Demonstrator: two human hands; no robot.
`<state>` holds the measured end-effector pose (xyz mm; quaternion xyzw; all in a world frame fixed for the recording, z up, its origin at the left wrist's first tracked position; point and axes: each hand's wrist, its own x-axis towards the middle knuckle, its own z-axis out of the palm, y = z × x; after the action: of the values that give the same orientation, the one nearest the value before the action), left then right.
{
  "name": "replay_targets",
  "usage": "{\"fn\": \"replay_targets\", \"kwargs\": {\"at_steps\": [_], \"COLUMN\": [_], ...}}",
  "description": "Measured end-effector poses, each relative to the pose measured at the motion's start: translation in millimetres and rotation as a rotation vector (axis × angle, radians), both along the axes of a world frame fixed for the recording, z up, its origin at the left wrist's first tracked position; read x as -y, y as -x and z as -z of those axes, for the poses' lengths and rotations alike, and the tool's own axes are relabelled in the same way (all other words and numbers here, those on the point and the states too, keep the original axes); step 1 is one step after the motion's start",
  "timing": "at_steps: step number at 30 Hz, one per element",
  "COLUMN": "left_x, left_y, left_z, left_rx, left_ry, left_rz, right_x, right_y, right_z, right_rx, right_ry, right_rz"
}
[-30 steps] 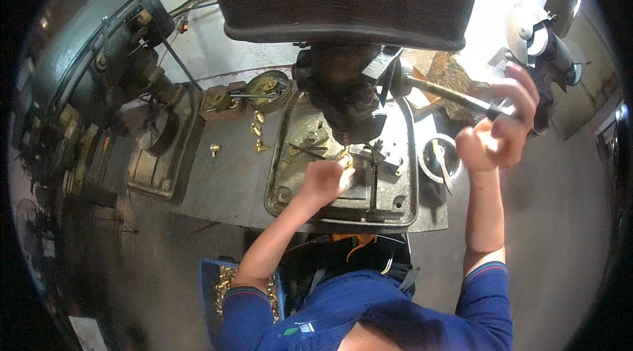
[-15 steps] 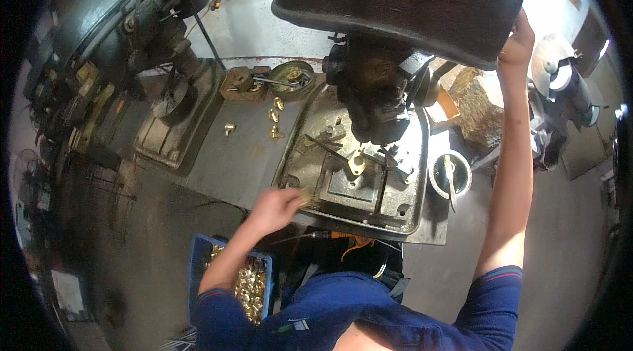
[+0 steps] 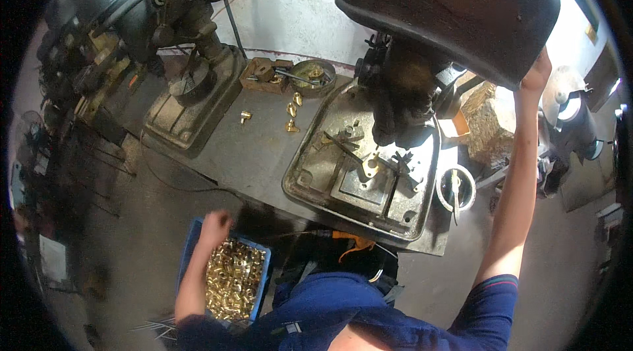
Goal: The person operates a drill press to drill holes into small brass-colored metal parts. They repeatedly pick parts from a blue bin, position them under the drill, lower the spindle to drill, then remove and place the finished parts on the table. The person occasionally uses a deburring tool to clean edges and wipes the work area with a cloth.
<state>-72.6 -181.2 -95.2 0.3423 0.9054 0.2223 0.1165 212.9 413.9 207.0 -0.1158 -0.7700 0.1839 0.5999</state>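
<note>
Many brass pieces (image 3: pixel 234 282) fill the blue bin (image 3: pixel 266 266) by my left hand (image 3: pixel 215 228); the dark housing (image 3: pixel 448 11) part-hides my right hand (image 3: pixel 537 74). I cannot tell whether either's fingers are closed.

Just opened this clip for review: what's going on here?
A person is at a drill press. Their left hand is over the far end of a blue bin of brass-coloured fittings; whether it holds one is unclear. Their right hand is beside the press's dark housing, partly hidden. Loose fittings lie on the bench.
</note>
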Motion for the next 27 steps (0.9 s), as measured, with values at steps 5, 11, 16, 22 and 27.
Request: {"fn": "replay_targets", "kwargs": {"at_steps": [5, 11, 16, 22, 27], "left_x": [-178, -288, -278, -253, -236], "left_y": [85, 122, 106, 95, 65], "left_z": [-23, -2, 13, 8, -38], "left_rx": [-0.091, -0.185, -0.106, -0.352, 0.400], "left_ry": [-0.288, -0.105, -0.033, 0.025, -0.466], "left_rz": [0.074, -0.019, 0.105, 0.275, 0.095], "right_x": [3, 46, 59, 48, 29], "right_y": [5, 15, 21, 22, 13], "right_z": [-3, -10, -11, -8, -5], "right_rx": [0.074, 0.022, -0.085, -0.045, 0.062], "right_ry": [-0.025, -0.116, -0.250, -0.350, -0.105], "right_rz": [0.017, 0.014, 0.099, 0.026, 0.057]}}
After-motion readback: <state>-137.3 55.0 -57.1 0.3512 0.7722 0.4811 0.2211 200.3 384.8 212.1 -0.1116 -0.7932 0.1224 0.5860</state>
